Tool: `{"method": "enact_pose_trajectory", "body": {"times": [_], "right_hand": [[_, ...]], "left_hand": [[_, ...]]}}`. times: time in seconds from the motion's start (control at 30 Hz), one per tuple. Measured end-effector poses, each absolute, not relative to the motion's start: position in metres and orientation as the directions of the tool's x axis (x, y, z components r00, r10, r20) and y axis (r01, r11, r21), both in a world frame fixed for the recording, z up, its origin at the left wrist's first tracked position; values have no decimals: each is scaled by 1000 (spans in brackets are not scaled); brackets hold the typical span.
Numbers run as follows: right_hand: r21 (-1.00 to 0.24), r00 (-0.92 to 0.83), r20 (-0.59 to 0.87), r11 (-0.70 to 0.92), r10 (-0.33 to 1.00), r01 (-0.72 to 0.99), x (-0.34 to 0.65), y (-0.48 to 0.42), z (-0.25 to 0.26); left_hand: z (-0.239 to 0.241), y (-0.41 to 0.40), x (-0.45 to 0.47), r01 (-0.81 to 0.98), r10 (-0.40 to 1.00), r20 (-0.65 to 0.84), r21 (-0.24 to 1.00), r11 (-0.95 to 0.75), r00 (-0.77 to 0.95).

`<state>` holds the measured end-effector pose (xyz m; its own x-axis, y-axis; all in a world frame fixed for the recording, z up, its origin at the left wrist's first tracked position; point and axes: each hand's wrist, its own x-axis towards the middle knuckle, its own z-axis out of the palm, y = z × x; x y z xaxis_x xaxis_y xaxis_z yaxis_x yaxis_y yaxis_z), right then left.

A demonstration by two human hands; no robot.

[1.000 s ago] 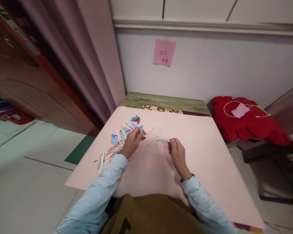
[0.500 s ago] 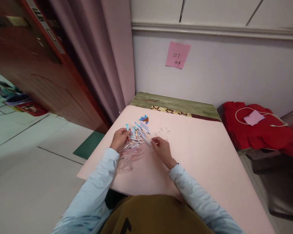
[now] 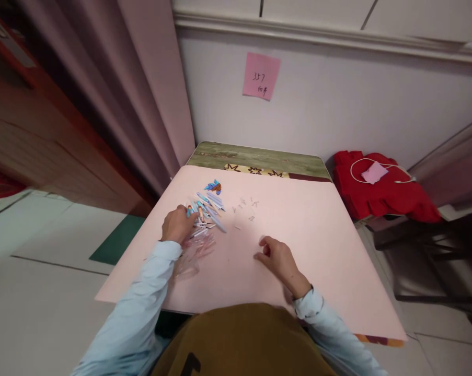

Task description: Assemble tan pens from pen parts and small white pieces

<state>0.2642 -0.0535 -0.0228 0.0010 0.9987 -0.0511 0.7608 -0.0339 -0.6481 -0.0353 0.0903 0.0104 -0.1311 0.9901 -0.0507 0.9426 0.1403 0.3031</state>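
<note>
At the near edge, a brown garment (image 3: 239,339) sits between two light blue sleeves (image 3: 136,308). The pink sheet (image 3: 318,235) covers most of the tabletop. The right hand (image 3: 278,259) is positioned over the near middle of the sheet, to the right of the loose parts; its thumb and index finger are parted, with a gap between the tips. Thin translucent sticks (image 3: 200,245) lie in a loose bundle beside the left forearm. The left hand (image 3: 178,224) is located at the left side of the slender pen-like pieces (image 3: 208,205), fingers curled down among them; whether they pinch a piece cannot be told. One pale blue barrel (image 3: 219,224) lies at the right edge of this pile. Small clear bits (image 3: 251,218) are scattered to the right of the pile. Farther back, small blue and brown pieces (image 3: 214,186) form a compact cluster. Beyond the sheet, a green wood-pattern strip (image 3: 255,155) of tabletop adjoins the wall (image 3: 322,104), which bears a pink note (image 3: 261,76).
</note>
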Motion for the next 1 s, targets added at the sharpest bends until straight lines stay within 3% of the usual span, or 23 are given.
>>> {"method": "enact_pose_trajectory", "body": {"times": [0.07, 0.17, 0.27, 0.5, 0.7, 1.0], "right_hand": [[-639, -28, -1, 21, 1000, 769, 258, -50, -26], [-588, -16, 65, 52, 998, 808, 248, -35, -33], [-586, 30, 124, 49, 992, 809, 248, -12, -40], [-608, 281, 198, -107, 939, 787, 280, 8, -54], [-610, 260, 106, -144, 960, 779, 278, 47, -64], [-623, 157, 63, -84, 986, 778, 283, 123, -65]], "left_hand": [[11, 84, -22, 924, 998, -18, 377, 57, -54], [6, 74, 14, 830, 979, -7, 531, -170, 205], [-3, 69, 57, 796, 925, 8, 507, -332, 381], [-10, 104, 105, 938, 944, -204, 284, -197, 260], [-13, 149, 109, 931, 931, -205, 274, -241, 301], [-25, 181, 117, 870, 909, -134, 374, -322, 394]]}}
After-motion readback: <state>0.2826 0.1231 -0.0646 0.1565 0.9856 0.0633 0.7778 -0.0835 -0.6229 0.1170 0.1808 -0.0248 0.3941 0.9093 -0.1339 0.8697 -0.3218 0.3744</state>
